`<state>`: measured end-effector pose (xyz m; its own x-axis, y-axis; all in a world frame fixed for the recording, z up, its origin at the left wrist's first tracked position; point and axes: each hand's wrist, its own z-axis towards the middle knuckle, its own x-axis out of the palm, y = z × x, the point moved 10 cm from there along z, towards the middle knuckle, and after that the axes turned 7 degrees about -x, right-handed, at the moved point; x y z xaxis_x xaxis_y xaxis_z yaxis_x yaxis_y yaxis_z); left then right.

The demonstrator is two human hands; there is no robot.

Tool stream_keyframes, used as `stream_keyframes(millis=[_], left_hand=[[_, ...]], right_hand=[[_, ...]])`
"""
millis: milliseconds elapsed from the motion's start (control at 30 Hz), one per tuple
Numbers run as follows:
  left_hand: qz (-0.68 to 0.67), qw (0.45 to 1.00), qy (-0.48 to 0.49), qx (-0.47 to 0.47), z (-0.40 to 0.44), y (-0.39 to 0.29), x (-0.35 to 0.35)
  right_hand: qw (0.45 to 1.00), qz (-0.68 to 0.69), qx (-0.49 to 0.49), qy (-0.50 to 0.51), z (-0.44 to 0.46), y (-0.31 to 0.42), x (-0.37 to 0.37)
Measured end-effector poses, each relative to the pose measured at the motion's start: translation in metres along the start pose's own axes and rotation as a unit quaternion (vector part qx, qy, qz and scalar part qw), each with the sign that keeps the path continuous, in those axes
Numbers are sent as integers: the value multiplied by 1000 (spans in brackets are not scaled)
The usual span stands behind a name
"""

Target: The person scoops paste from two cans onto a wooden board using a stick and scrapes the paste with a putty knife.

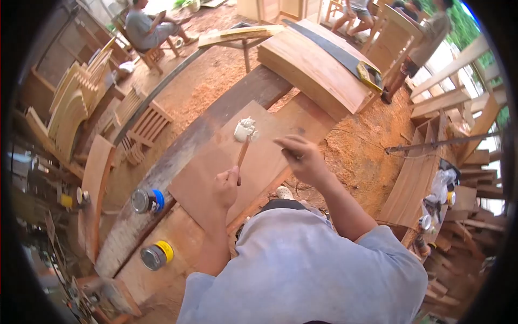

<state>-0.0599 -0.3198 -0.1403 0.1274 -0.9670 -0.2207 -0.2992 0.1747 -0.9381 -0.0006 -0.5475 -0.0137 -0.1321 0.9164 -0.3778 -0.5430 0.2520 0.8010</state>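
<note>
My left hand (227,186) is closed around the lower end of a thin brown stick (244,153). The stick's upper tip touches a white paste lump (245,130) on a flat wooden board (197,175). To the right of the paste, my right hand (298,156) is raised over the board's right edge, fingers bent together; what they hold, if anything, cannot be made out. Left of the board stands a can with a blue band (148,200). Nearer to me is a can with a yellow band (157,255).
A saw (329,47) lies on a thick wooden block (307,70) ahead. Curved wooden pieces (73,110) are stacked at the left. One person (148,27) sits at the back left; others are at the back right. Planks (413,183) stand at the right.
</note>
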Motion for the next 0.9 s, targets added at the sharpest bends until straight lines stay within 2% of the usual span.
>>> stream_keyframes(millis=[67,133,333,367,433,500,533,567,600,633,667,733,800,867,900], left_hand=[[38,999,-4,-10,-1,-12,8],[83,996,-39,1,-2,-27,10],[118,992,-38,-13,7,-32,21],[118,992,-36,-8,7,-34,24],[11,999,-2,-46,8,-28,35],[-23,1000,0,-11,11,-35,40],[-53,998,8,17,13,-42,45],[-54,998,23,36,16,-45,49],[-95,994,3,54,20,-47,40],[-134,989,-17,66,24,-52,33],[-131,988,-6,77,28,-59,36],[-290,953,-58,69,34,-67,22],[-299,948,-25,104,43,-76,22],[-307,925,44,218,39,-103,23],[-82,933,-102,335,27,-113,11]], right_hand=[[991,-106,-74,25,1,20,11],[989,-120,-84,13,2,22,12],[982,-139,-124,39,0,30,20],[981,-155,-119,12,1,30,15],[977,-178,-120,-17,0,31,13],[995,-18,19,-96,-6,4,6],[994,-28,13,-109,-8,3,4],[957,191,154,-154,-15,-33,3],[853,403,273,-187,-23,-58,14],[755,530,313,-226,-25,-60,18],[757,530,300,-237,-23,-52,10],[731,580,320,-165,-19,-34,20],[756,571,301,-108,-19,-21,31],[769,561,293,-85,-23,-11,44],[764,573,291,-54,-26,-3,50]])
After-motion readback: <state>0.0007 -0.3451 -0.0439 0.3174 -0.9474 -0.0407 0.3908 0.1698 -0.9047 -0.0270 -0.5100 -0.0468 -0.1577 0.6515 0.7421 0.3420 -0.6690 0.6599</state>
